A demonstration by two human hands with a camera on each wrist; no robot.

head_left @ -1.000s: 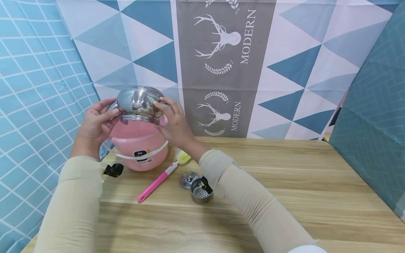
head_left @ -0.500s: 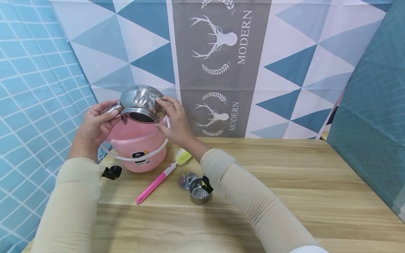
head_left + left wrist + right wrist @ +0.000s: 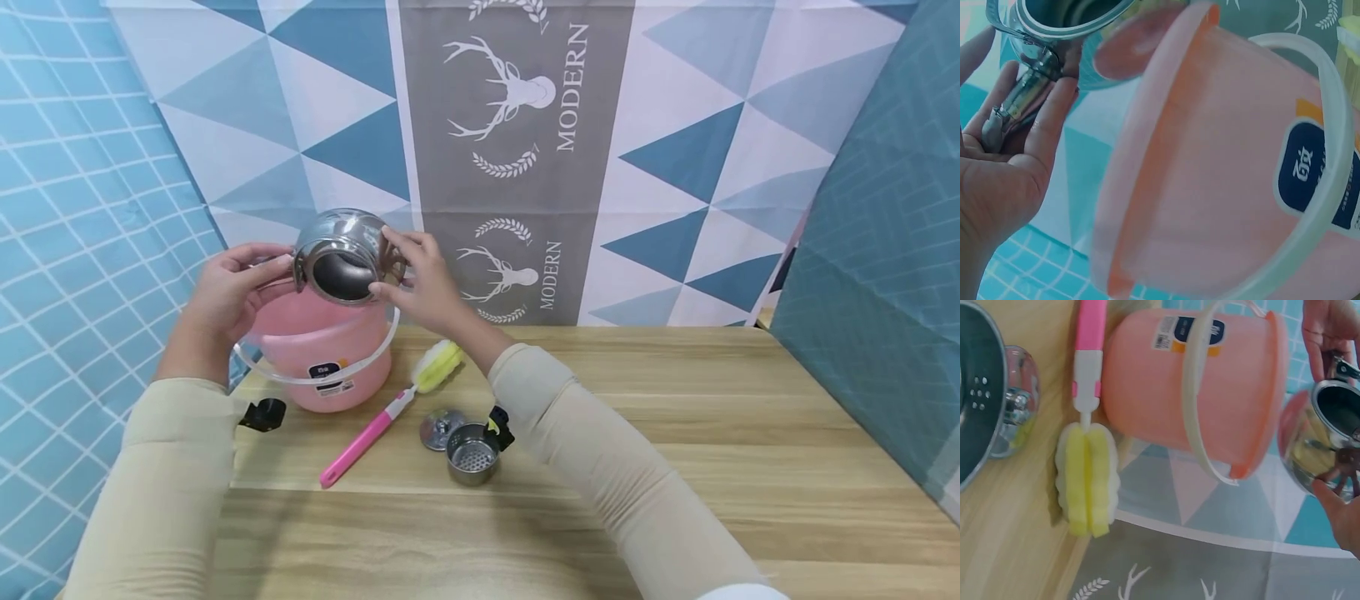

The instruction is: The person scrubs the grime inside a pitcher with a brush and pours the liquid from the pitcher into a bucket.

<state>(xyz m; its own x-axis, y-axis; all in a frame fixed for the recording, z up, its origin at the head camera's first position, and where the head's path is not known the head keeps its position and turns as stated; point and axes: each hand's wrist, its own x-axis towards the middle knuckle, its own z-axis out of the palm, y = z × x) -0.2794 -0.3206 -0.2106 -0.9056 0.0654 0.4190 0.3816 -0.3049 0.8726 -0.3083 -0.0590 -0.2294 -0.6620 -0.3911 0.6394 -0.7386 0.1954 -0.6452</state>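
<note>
A shiny steel teapot point(image 3: 330, 229) is held over the pink bucket point(image 3: 318, 342), tipped so its round mouth faces me. My left hand point(image 3: 232, 292) grips its handle, and the left wrist view shows the fingers around that metal handle point(image 3: 1025, 90). On the other side, my right hand point(image 3: 429, 287) holds the pot's body, thumb at the rim and fingers on the curved wall. The right wrist view shows the teapot point(image 3: 1302, 450) between both hands, its dark inside visible.
A pink-handled sponge brush point(image 3: 367, 442) with a yellow and white head lies right of the bucket. Beside it, a small steel lid point(image 3: 438, 428) and a perforated strainer basket point(image 3: 472, 462) rest on the wooden table point(image 3: 675, 450). A patterned backdrop point(image 3: 517, 192) stands behind.
The teapot has turned from mouth downward to mouth facing me, in both hands, and shifted slightly right. The bucket, brush, lid and strainer basket stay put on the table.
</note>
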